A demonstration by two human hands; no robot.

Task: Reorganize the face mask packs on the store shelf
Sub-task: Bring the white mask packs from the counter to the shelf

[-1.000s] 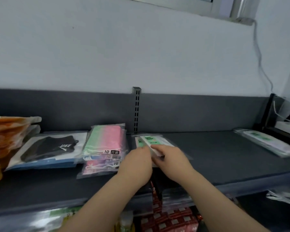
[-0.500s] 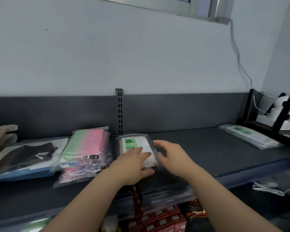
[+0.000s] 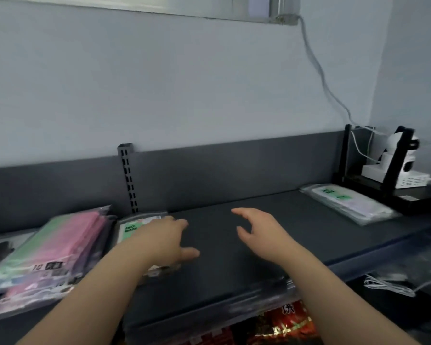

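Partly hidden white mask pack (image 3: 131,230) under spread left hand (image 3: 163,241), right hand (image 3: 261,232) empty, fingers apart.

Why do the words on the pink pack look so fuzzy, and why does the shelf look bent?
In the head view, the pink and green mask pack sits near the frame's edge and its label is smeared, probably from the camera moving; the wide-angle lens makes the shelf edge slant and curve; the light is soft, with no strong glare.
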